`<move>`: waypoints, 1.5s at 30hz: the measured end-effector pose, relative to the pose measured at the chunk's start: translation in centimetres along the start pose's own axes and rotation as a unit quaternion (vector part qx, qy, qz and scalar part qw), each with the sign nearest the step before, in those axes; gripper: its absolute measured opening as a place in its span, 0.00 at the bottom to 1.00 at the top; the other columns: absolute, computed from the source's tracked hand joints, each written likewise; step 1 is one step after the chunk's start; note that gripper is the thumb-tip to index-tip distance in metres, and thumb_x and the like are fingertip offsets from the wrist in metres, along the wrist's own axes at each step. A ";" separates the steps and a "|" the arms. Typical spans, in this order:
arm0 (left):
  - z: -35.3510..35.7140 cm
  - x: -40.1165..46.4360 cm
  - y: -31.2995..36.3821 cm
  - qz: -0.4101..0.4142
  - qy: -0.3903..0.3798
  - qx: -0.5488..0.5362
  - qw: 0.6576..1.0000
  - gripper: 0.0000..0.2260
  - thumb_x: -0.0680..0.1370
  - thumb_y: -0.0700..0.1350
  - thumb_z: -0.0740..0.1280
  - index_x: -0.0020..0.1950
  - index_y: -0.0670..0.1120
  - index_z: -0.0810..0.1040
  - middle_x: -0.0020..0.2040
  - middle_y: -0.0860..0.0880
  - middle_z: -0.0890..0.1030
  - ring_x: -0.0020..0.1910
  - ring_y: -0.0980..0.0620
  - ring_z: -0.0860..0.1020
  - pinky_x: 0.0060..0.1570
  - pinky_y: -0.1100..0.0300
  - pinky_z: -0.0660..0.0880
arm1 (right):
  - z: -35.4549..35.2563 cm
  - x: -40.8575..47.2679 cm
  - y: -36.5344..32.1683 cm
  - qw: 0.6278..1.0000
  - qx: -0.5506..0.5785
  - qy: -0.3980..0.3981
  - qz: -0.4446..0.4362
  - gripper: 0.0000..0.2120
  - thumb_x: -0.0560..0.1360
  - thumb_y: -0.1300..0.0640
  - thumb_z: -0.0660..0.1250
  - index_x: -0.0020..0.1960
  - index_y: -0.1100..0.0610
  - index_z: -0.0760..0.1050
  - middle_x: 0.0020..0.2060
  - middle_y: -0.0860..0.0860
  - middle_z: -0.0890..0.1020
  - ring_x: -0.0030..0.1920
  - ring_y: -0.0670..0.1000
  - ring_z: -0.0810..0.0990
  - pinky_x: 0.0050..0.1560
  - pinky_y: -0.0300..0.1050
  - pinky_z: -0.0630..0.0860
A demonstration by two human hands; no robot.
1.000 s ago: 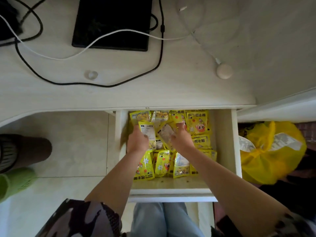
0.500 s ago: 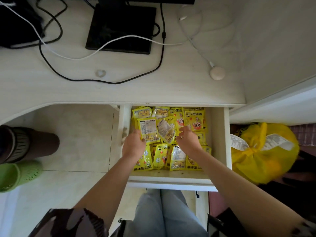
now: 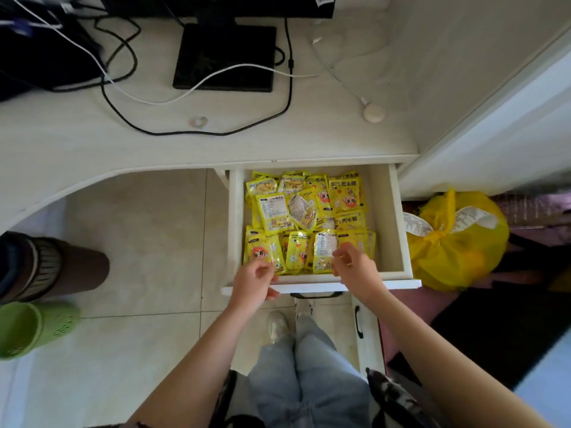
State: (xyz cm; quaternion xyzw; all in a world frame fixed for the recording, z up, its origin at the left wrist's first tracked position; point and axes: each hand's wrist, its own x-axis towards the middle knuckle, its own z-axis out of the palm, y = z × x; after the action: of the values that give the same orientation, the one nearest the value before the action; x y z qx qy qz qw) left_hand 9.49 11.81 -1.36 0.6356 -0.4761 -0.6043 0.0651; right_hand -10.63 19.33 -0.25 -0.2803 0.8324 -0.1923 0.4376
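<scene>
An open white drawer [image 3: 398,227] sticks out from under the desk [image 3: 92,143]. It is packed with several yellow snack packets [image 3: 275,208], some lying face down with white labels up. My left hand [image 3: 251,282] hovers at the drawer's front left corner, fingers loosely curled and thumb over the front lip. My right hand [image 3: 355,268] is over the front edge, its loosely curled fingers just above the front row of packets. I see nothing held in either hand.
On the desk stand a black monitor base [image 3: 225,57], black and white cables [image 3: 287,88] and a round white puck [image 3: 374,113]. A tied yellow plastic bag [image 3: 457,242] sits right of the drawer. Another person's green shoe [image 3: 31,329] is on the tiled floor at left.
Both hands have pulled back from the middle of the packets to the drawer's front edge. The packets they were touching lie loose in the drawer. The view has tilted up.
</scene>
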 end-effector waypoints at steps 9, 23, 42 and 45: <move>-0.7 -4.2 -3.9 -0.164 -0.020 -0.062 0.984 0.12 0.81 0.49 0.61 0.49 0.40 0.76 0.41 0.42 0.84 0.32 0.46 0.81 0.29 0.59 0.76 | 1.4 -5.0 3.6 0.941 0.272 0.000 0.203 0.10 0.79 0.57 0.60 0.54 0.63 0.74 0.46 0.58 0.83 0.46 0.57 0.82 0.45 0.49 0.79; -0.9 -1.3 -2.9 -0.257 0.011 -0.394 0.882 0.15 0.81 0.39 0.61 0.67 0.41 0.68 0.64 0.33 0.72 0.55 0.36 0.79 0.47 0.47 0.79 | -0.4 -2.5 3.9 0.785 0.525 0.037 0.326 0.20 0.80 0.60 0.61 0.70 0.59 0.62 0.62 0.65 0.69 0.49 0.67 0.76 0.56 0.63 0.76; -1.2 1.8 -0.6 -0.260 0.055 -0.389 0.882 0.07 0.78 0.35 0.64 0.55 0.36 0.73 0.54 0.31 0.79 0.49 0.34 0.82 0.41 0.43 0.81 | -1.2 2.5 1.5 0.814 0.449 0.083 0.360 0.19 0.78 0.74 0.52 0.67 0.64 0.64 0.57 0.65 0.70 0.52 0.68 0.76 0.50 0.64 0.79; -1.2 3.6 1.6 -0.245 0.062 -0.381 0.889 0.03 0.78 0.36 0.65 0.51 0.37 0.73 0.53 0.30 0.79 0.46 0.35 0.82 0.44 0.44 0.81 | -2.4 4.1 -0.1 0.833 0.431 0.075 0.339 0.15 0.78 0.73 0.57 0.63 0.65 0.66 0.44 0.64 0.76 0.38 0.65 0.78 0.45 0.60 0.80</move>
State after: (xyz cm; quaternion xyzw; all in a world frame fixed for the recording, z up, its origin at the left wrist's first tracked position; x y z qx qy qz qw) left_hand 9.03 7.87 -2.58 0.6943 -0.0332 -0.6956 0.1817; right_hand -14.53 16.77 -1.42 0.2510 0.7384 -0.3913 0.4884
